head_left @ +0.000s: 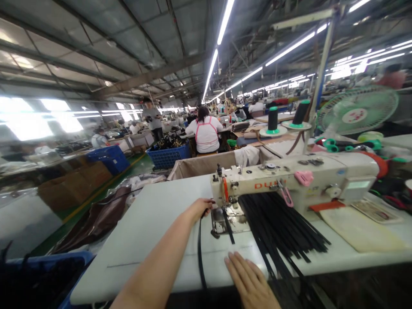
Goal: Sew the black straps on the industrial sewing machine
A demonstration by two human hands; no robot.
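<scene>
My left hand [202, 207] is closed at the left side of the sewing machine's [289, 178] needle end, fingertips pinched together. A long narrow black strap [200, 253] runs from beneath those fingers down to the table's front edge. From the metal needle plate [236, 223] a shorter black strip [229, 227] points toward me. Flat near the front edge lies my right hand [249, 277], fingers stretched out and holding nothing, just below the strip's end. Right of the needle, a thick bundle of black straps [280, 227] passes under the machine arm and over the edge.
Two black thread cones [273, 120] stand behind the machine, near a green fan [357, 113]. A yellowish pad [360, 225] and a small tray [381, 210] lie at right. Blue crates [169, 155] and a seated co-worker [206, 133] are beyond the white table [154, 223].
</scene>
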